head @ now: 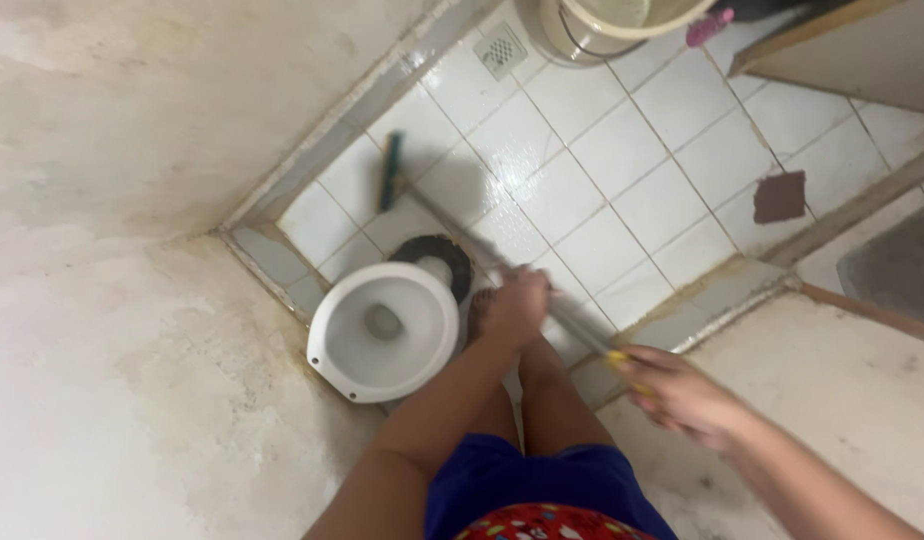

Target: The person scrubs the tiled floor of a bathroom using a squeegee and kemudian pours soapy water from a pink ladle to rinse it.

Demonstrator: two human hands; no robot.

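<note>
No packages, labels, signs or screens in view, only bare tiled floor and stained walls

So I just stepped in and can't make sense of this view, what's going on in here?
A person stands in a small tiled bathroom, looking down, with both hands on a long-handled scrub brush. The left hand grips the handle partway down, and the right hand holds its upper end. The green brush head rests on the wet white floor tiles by the wall, beyond the white toilet bowl. A bucket and a floor drain sit at the far end.
</note>
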